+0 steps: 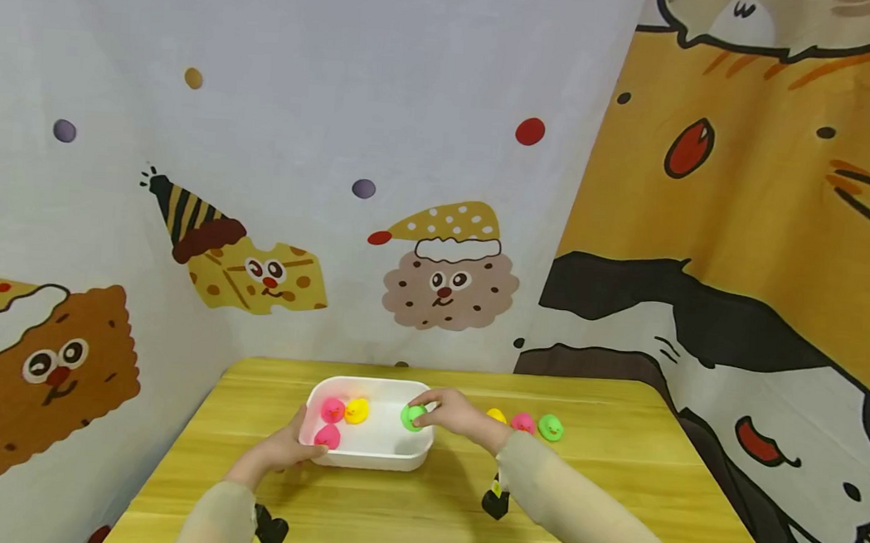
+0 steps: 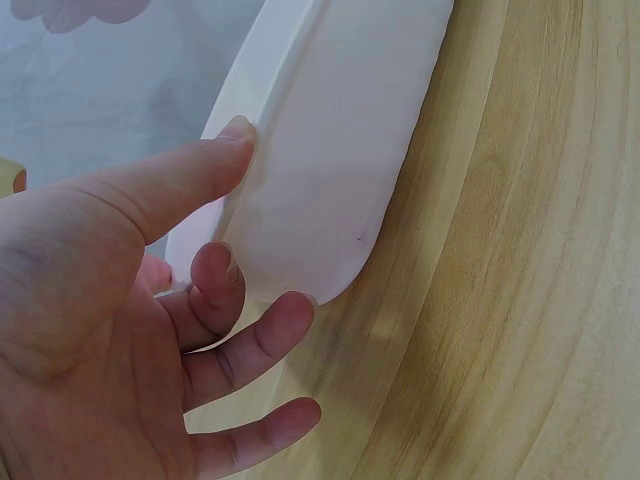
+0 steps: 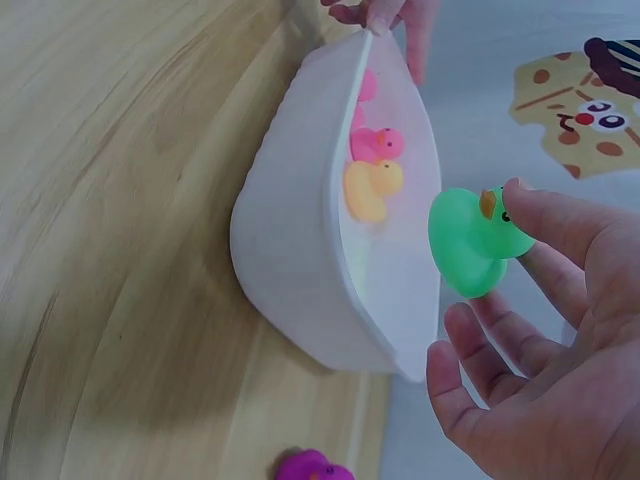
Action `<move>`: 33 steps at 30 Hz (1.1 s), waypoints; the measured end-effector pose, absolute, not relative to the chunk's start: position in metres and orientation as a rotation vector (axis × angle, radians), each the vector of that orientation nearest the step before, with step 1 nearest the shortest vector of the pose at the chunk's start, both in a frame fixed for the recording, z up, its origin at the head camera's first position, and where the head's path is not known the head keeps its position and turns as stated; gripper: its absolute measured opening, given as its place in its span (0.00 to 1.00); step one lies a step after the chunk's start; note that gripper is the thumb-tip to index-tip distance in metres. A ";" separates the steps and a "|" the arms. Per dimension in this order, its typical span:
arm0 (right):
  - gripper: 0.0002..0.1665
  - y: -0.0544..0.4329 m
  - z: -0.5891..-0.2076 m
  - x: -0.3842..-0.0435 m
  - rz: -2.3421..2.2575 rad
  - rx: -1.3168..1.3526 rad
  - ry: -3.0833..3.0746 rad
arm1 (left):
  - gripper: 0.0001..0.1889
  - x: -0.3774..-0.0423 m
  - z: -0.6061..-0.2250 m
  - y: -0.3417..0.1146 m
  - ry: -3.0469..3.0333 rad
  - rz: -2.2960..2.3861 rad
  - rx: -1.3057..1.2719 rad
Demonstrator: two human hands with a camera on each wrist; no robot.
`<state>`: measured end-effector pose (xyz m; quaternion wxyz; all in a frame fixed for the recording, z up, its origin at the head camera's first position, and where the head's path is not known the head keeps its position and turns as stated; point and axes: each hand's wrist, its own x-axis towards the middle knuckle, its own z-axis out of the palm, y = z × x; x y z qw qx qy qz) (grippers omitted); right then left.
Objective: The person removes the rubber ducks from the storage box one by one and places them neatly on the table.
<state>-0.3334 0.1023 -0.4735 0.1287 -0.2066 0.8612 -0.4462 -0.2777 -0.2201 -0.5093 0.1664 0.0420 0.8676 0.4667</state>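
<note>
A white plastic tub (image 1: pixel 364 460) stands on the table. My left hand (image 1: pixel 280 446) holds its left end, the thumb (image 2: pixel 215 165) on the rim and the fingers by the corner. Between thumb and fingers my right hand (image 1: pixel 462 414) pinches a green rubber duck (image 3: pixel 468 240), over the tub's right end in the head view. Inside the tub, toward the left, are a yellow duck (image 1: pixel 357 410), a pink duck (image 1: pixel 333 410) and another pink duck (image 1: pixel 328 437).
On the wooden table (image 1: pixel 390 518), right of the tub, sit a yellow duck (image 1: pixel 497 414), partly hidden by my right hand, a pink duck (image 1: pixel 523 422) and a green duck (image 1: pixel 550 428). A purple duck (image 3: pixel 312 466) shows in the right wrist view. A printed curtain (image 1: pixel 447 73) hangs behind.
</note>
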 end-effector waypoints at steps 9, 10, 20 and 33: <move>0.19 0.124 -0.460 -0.328 -1.318 -0.518 2.501 | 0.56 -0.278 -0.509 -0.221 2.496 1.302 0.061; 0.19 0.127 -0.459 -0.327 -1.327 -0.505 2.494 | 0.56 -0.277 -0.508 -0.221 2.496 1.297 0.063; 0.20 0.149 -0.461 -0.324 -1.409 -0.511 2.417 | 0.61 -0.278 -0.510 -0.223 2.471 1.284 0.094; 0.20 0.174 -0.470 -0.321 -1.362 -0.497 2.497 | 0.56 -0.279 -0.513 -0.223 2.495 1.291 0.090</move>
